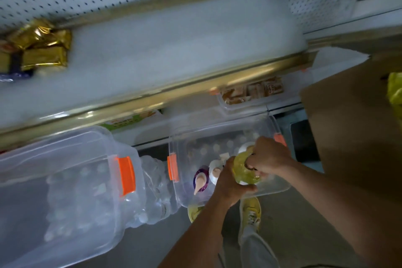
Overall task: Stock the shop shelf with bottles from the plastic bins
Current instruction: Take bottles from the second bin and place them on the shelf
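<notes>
Motion blur softens the whole view, so labels and small details are unreadable. The landmark is the right bin, a clear plastic tub with two orange latches, standing below the shelf. Over its near right corner both hands meet on one yellow-green bottle. The left hand wraps the bottle's side from below; the right hand curls over its top, hiding the cap. Most of the bottle is covered by fingers.

Inside the bin, left of the hands, two more bottles show: a purple bottle with a peach nozzle and a white bottle, partly hidden behind the left hand. Pale round tops farther back are too blurred to count.

Left of this bin sits a second clear bin, cut off by the frame edge, its contents hazy. On the shelf's far left lie gold packets. A cardboard box stands to the bin's right.
</notes>
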`<move>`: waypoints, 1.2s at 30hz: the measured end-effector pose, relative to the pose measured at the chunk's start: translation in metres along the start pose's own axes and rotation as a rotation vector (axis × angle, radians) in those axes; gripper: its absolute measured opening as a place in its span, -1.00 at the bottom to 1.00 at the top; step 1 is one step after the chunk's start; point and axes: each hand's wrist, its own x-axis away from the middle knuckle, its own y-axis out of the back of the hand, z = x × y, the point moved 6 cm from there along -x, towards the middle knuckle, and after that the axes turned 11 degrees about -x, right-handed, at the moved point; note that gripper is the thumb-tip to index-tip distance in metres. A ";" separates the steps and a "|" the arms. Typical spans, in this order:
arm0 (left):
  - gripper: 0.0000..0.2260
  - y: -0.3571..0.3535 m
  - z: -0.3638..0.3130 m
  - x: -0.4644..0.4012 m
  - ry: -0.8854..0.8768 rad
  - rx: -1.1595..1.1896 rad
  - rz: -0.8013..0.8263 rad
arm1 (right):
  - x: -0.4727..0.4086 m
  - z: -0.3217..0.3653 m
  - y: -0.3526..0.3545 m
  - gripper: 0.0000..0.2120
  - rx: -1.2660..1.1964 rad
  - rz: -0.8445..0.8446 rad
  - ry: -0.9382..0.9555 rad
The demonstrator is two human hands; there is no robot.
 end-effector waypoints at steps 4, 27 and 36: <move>-0.16 0.038 -0.037 0.026 -0.108 -0.014 -0.077 | 0.025 0.026 0.034 -0.88 -0.250 0.102 -0.074; -0.66 0.246 -0.177 0.205 -0.202 0.297 -0.183 | 0.179 0.198 0.150 -0.62 -0.756 0.273 0.348; -0.50 0.301 -0.231 0.268 -0.338 0.220 -0.288 | 0.229 0.249 0.184 -0.54 -0.780 0.224 0.568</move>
